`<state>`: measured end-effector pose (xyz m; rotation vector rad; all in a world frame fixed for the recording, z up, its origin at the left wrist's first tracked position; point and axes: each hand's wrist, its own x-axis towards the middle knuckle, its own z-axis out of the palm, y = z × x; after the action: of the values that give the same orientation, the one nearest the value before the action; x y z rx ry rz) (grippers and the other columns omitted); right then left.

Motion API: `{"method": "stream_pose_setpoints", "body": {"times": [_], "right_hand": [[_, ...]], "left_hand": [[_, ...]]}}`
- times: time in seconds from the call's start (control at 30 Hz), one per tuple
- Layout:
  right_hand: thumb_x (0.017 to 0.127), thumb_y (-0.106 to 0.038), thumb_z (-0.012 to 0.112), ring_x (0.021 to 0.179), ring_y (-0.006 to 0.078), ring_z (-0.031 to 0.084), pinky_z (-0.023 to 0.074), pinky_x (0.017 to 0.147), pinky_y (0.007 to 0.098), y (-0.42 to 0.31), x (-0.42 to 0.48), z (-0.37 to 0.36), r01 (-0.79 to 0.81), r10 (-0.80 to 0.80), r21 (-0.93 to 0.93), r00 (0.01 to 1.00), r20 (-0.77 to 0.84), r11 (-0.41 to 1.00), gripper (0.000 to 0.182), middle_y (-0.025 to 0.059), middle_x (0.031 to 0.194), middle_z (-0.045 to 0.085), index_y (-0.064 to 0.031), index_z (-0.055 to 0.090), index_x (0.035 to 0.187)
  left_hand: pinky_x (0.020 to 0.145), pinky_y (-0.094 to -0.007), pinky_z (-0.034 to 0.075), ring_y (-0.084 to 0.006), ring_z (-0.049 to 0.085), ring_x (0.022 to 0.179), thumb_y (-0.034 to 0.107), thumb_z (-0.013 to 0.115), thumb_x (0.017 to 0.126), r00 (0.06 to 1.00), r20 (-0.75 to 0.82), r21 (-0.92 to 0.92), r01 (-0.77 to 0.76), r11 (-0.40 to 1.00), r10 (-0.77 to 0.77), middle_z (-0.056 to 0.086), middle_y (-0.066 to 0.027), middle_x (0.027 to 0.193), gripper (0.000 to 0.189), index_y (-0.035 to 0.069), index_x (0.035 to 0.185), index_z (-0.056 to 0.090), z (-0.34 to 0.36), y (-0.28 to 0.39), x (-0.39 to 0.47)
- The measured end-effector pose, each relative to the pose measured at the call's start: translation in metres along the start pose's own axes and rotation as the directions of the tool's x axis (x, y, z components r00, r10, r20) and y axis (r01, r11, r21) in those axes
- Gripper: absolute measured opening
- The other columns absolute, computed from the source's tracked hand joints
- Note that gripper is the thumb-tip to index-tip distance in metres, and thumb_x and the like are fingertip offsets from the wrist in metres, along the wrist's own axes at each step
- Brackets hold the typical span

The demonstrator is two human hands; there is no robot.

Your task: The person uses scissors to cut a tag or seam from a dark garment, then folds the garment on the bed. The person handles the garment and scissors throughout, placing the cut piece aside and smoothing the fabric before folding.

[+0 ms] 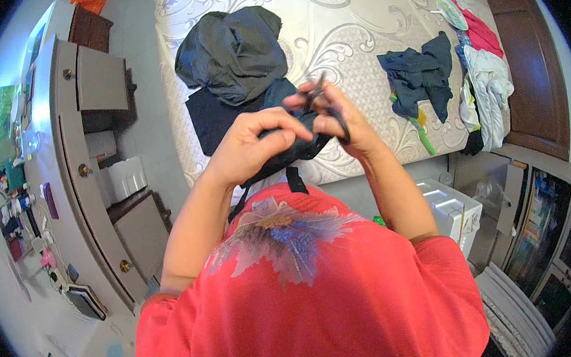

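My right hand (343,118) holds a pair of black-handled scissors (316,95), its fingers in and around the handles, the blades pointing up and away from me. To the left of it, my left hand (262,142) is raised with bent fingers, thumb near the index finger; whether it pinches something thin cannot be told. Both hands are above dark cloth (220,120) near the bed's front edge, part of it hidden by the hands. Beyond it lies a crumpled dark grey garment (235,51) on the patterned bed cover (322,4).
Dark crumpled cloth (420,74) lies right on the bed, a green strip (422,135) beside it. White clothes (490,92), a red cloth (480,32) and a round hand fan (452,13) are at the right edge. A desk (71,170) stands left, a white plastic container (449,211) right.
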<state>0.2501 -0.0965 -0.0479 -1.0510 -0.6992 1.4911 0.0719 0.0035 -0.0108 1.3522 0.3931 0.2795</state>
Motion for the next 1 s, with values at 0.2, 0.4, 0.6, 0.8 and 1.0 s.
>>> {"method": "stream_pose_setpoints", "body": {"times": [0.2,0.4,0.6,0.8,1.0], "right_hand": [[0.068,-0.001,0.065,0.083,0.0071,0.048,0.0393,0.072,0.0197,0.025,-0.019,0.011,-0.203,0.189,0.071,0.968,0.168,0.977,0.048,0.0002,0.091,0.051,-0.0068,0.047,0.112],[0.065,0.006,0.062,0.083,0.0101,0.048,0.0409,0.073,0.0222,0.008,-0.05,-0.02,-0.055,0.019,-0.251,0.989,-0.144,0.966,0.044,-0.0001,0.092,0.05,-0.0079,0.048,0.106],[0.059,0.015,0.047,0.085,0.0112,0.052,0.0441,0.069,0.022,-0.09,-0.052,-0.062,0.126,-0.472,-0.743,0.837,-0.276,0.658,0.047,0.003,0.092,0.053,-0.0061,0.052,0.101],[0.077,0.0,0.064,0.091,0.0158,0.055,0.0459,0.079,0.0262,-0.175,-0.056,-0.103,0.246,-0.917,-0.91,0.305,-0.256,0.335,0.037,0.0086,0.097,0.058,-0.0021,0.05,0.111],[0.074,0.0,0.068,0.101,0.0213,0.055,0.0444,0.086,0.0301,-0.13,-0.042,-0.14,-0.172,-0.928,-0.982,0.349,-0.13,0.072,0.047,0.0146,0.114,0.055,-0.0004,0.046,0.116]], "left_hand": [[0.079,-0.0266,0.04,-0.0144,0.052,0.085,0.008,0.063,0.071,0.997,-0.029,0.148,-0.068,0.987,0.073,0.055,-0.0052,0.085,0.016,0.002,0.084,0.059,-0.002,-0.003,-0.007],[0.063,-0.03,0.045,-0.0203,0.058,0.07,0.017,0.071,0.071,0.995,-0.056,0.548,0.101,0.831,-0.084,0.057,-0.0111,0.075,0.025,0.002,0.087,0.059,0.004,-0.048,-0.023],[0.057,-0.0364,0.044,-0.0269,0.056,0.062,0.015,0.068,0.071,0.983,-0.05,0.706,-0.093,0.702,0.18,0.057,-0.0124,0.072,0.02,0.002,0.083,0.058,0.025,-0.081,0.003],[0.058,-0.0321,0.047,-0.0234,0.058,0.064,0.018,0.068,0.073,0.98,-0.039,0.517,-0.149,0.843,0.197,0.058,-0.0103,0.075,0.031,0.002,0.097,0.057,0.038,-0.088,0.021],[0.06,-0.0285,0.048,-0.0163,0.059,0.064,0.016,0.065,0.076,0.981,-0.137,0.431,0.187,0.883,-0.141,0.061,-0.0095,0.075,0.021,0.0,0.089,0.061,0.007,-0.143,-0.004]]}}
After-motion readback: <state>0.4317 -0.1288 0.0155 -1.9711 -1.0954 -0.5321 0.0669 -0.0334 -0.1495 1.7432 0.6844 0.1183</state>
